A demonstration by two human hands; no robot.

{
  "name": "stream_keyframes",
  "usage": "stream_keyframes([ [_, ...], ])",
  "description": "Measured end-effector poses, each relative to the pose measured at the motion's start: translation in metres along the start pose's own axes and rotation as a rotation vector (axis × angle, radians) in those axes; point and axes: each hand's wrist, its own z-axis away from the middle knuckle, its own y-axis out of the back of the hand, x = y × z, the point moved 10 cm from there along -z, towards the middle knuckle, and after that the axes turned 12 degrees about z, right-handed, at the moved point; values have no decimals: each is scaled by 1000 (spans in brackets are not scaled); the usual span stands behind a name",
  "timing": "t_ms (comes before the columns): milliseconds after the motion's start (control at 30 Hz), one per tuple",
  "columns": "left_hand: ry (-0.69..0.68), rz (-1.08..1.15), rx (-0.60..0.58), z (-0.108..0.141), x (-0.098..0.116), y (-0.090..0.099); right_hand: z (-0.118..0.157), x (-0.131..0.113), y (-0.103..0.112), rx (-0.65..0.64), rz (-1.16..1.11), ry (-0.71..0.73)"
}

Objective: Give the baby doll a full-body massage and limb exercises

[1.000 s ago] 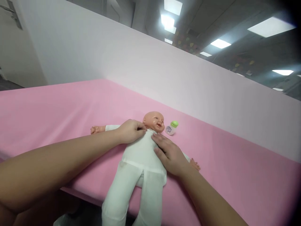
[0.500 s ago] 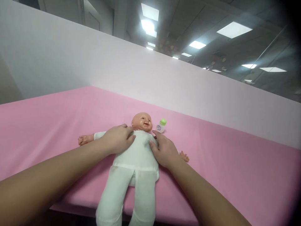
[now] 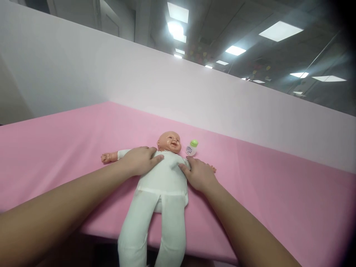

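A baby doll point(image 3: 162, 178) in white clothing lies on its back, head at the far end and legs toward me. My left hand point(image 3: 141, 159) is wrapped over the shoulder at the left, its thumb on the chest. My right hand point(image 3: 200, 173) holds the opposite shoulder and upper arm, thumb near a crease in the white cloth. Most of its fingers are hidden behind the hand. The doll's bare plastic hands stick out past mine on both sides. A small clear bottle with a green cap point(image 3: 192, 147) stands beside the doll's head, just beyond my right fingertips.
A pink padded surface point(image 3: 267, 193) lies under the doll, its front edge beneath the doll's legs. The lower legs reach past that edge. Behind it rises a pale upright panel point(image 3: 155, 81). Lit ceiling panels point(image 3: 280, 31) show above.
The doll sits slightly farther up and right in view. Its arms have shifted, with the plastic hand at the right raised and more hidden behind my right hand. My right fingers look closer together.
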Motion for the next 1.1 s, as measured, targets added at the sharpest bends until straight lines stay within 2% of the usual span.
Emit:
stream_keyframes([
  [133,71,-19,34,-8,-13,8,-10,35,-4,-11,1,-122],
  [267,154,-41,109,-13,-33,21,-16,59,-2,30,41,-191],
  [400,121,70,215,-15,-48,38,-15,75,-3,66,112,-282],
  [500,112,118,315,-14,-59,47,-15,72,-8,94,156,-289],
  [567,132,58,383,-13,-63,50,-15,64,-13,117,181,-262],
  [700,97,-158,405,-12,-50,41,-13,55,-18,151,204,-251],
  [833,84,-281,400,-5,-37,30,-5,59,-17,146,167,-302],
  [933,149,-309,429,2,-38,29,2,67,-15,134,114,-380],
  [1100,278,-242,471,10,-54,33,13,75,-16,110,74,-470],
])
